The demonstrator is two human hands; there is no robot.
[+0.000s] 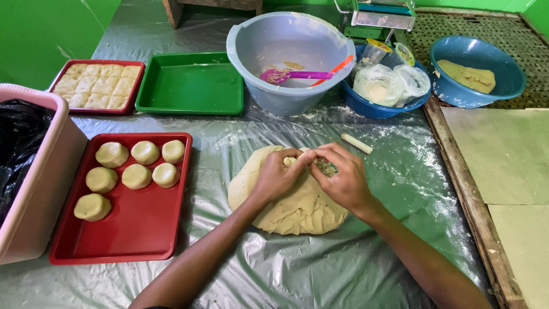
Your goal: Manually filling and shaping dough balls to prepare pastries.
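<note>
Both hands meet over the large dough mound (289, 203) lying on the plastic-covered table (320, 269). The left hand (278, 176) and right hand (342, 178) pinch a small dough piece (293, 161) between curled fingertips, just above the mound's far edge. Left, a red tray (137, 229) holds seven dough balls (136, 176). Beyond stands a grey basin (289, 57).

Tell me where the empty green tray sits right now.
In the head view, the green tray lies at the far left-centre of the plastic-covered table, between the small red tray of cut squares and the grey mixing bowl.
</note>
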